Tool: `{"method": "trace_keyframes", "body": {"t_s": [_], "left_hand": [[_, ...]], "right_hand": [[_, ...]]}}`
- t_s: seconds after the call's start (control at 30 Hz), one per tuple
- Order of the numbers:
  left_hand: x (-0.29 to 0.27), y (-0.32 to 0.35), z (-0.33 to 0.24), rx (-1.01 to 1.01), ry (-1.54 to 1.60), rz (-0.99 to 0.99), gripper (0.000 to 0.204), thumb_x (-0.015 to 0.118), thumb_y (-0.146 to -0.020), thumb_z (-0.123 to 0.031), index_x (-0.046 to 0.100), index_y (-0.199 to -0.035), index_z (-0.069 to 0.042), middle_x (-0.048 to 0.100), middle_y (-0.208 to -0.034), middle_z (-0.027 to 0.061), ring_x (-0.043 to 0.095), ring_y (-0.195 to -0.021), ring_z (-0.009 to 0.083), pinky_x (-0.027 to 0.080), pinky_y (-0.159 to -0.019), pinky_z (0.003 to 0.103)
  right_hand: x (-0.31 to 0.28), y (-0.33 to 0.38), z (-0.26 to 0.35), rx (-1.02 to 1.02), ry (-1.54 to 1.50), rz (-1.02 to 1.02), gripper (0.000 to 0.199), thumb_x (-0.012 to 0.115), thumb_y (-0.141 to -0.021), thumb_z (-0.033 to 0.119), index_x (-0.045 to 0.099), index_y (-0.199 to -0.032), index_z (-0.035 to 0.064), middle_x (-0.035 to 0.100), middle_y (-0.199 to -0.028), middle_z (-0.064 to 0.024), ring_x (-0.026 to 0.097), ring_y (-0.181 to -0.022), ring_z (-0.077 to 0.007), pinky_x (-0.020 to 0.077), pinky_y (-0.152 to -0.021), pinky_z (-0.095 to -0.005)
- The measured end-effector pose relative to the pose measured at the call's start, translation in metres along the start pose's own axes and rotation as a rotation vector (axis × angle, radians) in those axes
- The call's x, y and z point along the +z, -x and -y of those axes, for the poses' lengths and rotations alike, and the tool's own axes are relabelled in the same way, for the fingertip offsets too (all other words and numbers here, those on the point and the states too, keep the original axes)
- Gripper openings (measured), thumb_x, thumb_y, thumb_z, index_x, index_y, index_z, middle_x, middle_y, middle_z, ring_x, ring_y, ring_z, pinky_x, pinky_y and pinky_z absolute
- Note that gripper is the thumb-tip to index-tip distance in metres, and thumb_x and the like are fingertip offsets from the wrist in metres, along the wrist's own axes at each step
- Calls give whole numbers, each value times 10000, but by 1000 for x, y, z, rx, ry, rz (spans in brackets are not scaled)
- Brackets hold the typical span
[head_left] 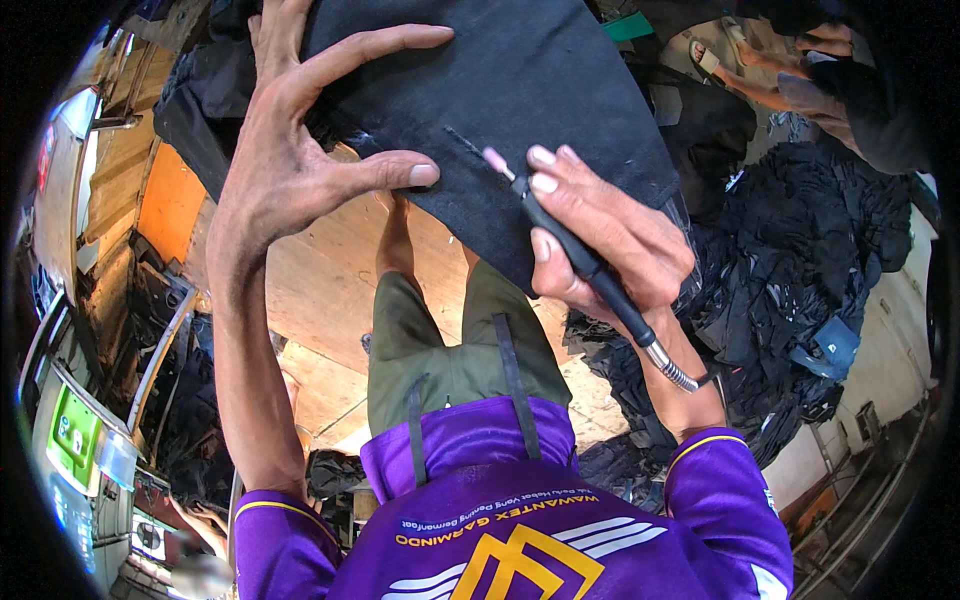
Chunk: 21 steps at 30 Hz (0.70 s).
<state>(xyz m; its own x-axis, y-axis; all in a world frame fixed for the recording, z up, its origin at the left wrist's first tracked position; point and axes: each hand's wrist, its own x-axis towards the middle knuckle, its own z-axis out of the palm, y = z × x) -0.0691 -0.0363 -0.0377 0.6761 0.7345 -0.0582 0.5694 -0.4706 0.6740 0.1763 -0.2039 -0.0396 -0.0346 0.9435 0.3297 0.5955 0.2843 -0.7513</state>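
A black pen-shaped tool (558, 230) angles across a dark cloth (540, 70), its thin tip (463, 140) pointing up and left past a pink collar (494, 158); whether tip meets fabric cannot be told. The worker's right hand (625, 225) closes around the handle, thumb and fingers pinching it. The left hand (285, 185), empty as far as it shows, spreads wide at the cloth's left side, thumb near the tip. A slip of the grip could jab that thumb or score the fabric; if the tip is hot, lingering could scorch it. A tug on the sprung cable end (672, 366) by the right wrist could also swing the point. To the right, a heap of dark fabric (790, 250) crowds the working arm, a blue packet (836, 345) on it. Another person (840, 110) is at upper right.
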Motion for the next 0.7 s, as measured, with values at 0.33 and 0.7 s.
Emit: {"method": "trace_keyframes", "body": {"t_s": [0.33, 0.7], "left_hand": [[1, 3, -1, -88, 14, 31, 859, 1071, -565, -496, 816, -1343, -238, 153, -1839, 259, -28, -1700, 516, 58, -1338, 682], [0, 1, 2, -22, -23, 31, 889, 1083, -537, -506, 819, -1336, -218, 171, -1828, 281, 4, -1702, 509, 81, -1338, 675]], "right_hand": [[1, 0, -4, -23, 46, -10, 320, 845, -785, 47, 844, -1099, -13, 841, -1046, -163, 824, -1100, -334, 673, -1010, -486], [-7, 18, -3, 10, 27, 5, 321, 843, -791, 42, 843, -1105, -23, 837, -1045, -175, 822, -1102, -355, 663, -1026, -510]]}}
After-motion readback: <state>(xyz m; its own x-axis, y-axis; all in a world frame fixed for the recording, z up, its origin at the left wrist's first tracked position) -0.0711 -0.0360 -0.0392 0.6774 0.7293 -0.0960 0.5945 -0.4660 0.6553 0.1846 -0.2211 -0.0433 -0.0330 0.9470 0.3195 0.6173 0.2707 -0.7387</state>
